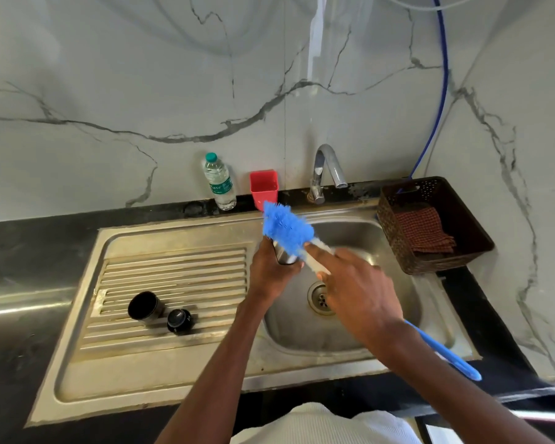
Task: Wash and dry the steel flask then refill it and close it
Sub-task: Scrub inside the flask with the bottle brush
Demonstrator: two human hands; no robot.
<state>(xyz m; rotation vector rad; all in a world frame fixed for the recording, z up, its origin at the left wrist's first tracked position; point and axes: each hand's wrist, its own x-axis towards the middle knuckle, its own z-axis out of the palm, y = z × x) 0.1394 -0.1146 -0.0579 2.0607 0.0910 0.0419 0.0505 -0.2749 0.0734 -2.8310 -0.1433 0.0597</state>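
Note:
My left hand (269, 270) grips the steel flask (284, 256) over the left edge of the sink basin (382, 315); most of the flask is hidden by my fingers and the brush. My right hand (359, 290) holds a blue bottle brush (285, 227) by its white stem, the bristle head sitting just above the flask's mouth. The brush's blue handle end (446, 354) sticks out behind my wrist. On the ribbed drainboard (173, 277) lie the flask's dark cup lid (145, 306) and its black stopper (179, 320).
A curved steel tap (329, 168) stands behind the basin. A water bottle (220, 182) and a red plastic cup (264, 187) stand at the wall. A brown basket (430, 219) holding a checked cloth (425, 230) sits on the right counter. A blue hose (441, 91) runs down the wall.

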